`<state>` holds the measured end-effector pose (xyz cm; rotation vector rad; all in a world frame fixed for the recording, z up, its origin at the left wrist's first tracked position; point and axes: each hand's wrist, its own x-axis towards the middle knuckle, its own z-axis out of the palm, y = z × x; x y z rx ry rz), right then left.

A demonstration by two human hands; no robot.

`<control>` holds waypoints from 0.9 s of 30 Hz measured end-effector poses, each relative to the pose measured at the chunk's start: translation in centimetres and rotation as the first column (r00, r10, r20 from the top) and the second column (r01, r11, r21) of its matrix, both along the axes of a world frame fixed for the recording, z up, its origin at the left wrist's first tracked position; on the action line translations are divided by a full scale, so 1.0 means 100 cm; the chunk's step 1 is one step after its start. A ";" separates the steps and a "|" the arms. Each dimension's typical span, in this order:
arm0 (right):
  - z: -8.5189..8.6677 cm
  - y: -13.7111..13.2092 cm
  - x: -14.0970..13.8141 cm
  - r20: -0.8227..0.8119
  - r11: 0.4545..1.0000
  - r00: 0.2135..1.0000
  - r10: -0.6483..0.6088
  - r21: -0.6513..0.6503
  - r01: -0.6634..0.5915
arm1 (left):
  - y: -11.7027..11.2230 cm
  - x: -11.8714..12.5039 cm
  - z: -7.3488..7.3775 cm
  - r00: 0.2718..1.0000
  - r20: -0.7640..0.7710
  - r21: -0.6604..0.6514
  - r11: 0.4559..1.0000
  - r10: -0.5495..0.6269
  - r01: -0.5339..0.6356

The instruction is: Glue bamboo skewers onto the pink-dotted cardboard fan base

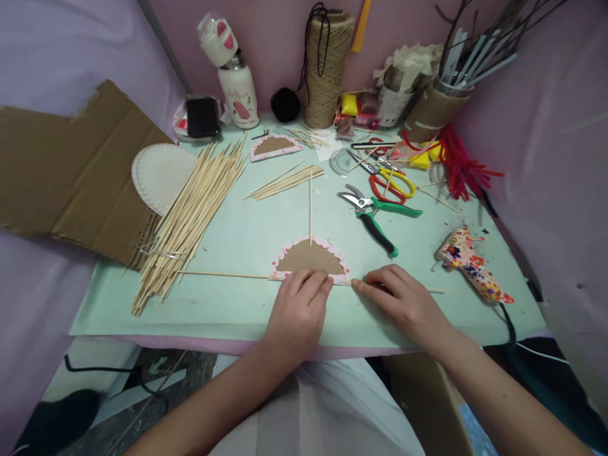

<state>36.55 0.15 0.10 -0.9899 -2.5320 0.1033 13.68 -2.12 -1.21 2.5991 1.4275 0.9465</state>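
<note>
A half-round piece of brown cardboard point(311, 256) with a pink-and-white fabric edging lies flat near the table's front. My left hand point(301, 304), fingers bent and together, presses on its straight lower edge. At the right corner, my right hand point(403, 301) has its thumb and fingertips on a thin bamboo skewer point(437, 291), whose far end sticks out past the hand. Another skewer point(223, 274) reaches leftward from the left corner. A short upright stick point(311, 206) overlaps the middle of the curved top. My fingers hide part of the lower edge.
Many skewers point(190, 221) lie bundled at left beside a paper plate point(164, 174) and cardboard point(95, 171). Green-handled pruning shears point(375, 212), scissors point(387, 180) and a patterned glue gun point(470, 263) are at right. A second half-round piece point(275, 146) lies farther back.
</note>
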 end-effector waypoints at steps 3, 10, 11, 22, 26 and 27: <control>0.000 0.000 0.000 0.015 1.000 1.000 -0.004 0.012 0.003 | 0.000 0.000 -0.001 1.000 0.002 0.000 1.000 -0.007 0.007; -0.001 -0.001 0.000 0.000 1.000 1.000 0.005 0.010 -0.005 | 0.000 0.000 -0.001 1.000 -0.011 -0.004 1.000 -0.009 0.009; -0.001 0.000 0.000 0.002 1.000 1.000 0.004 0.005 -0.004 | 0.000 0.000 -0.001 1.000 -0.009 -0.004 1.000 -0.006 0.006; 0.000 0.000 -0.001 0.023 0.999 1.000 0.017 0.036 -0.017 | 0.001 0.000 -0.001 1.000 -0.001 -0.001 1.000 -0.015 0.015; -0.001 0.000 0.000 0.023 0.999 0.999 0.025 0.042 -0.026 | 0.001 0.000 -0.001 1.000 0.003 -0.003 1.000 -0.014 0.014; -0.001 0.000 0.000 0.024 0.999 0.999 0.025 0.043 -0.026 | 0.001 0.000 -0.001 1.000 0.001 -0.003 1.000 -0.014 0.014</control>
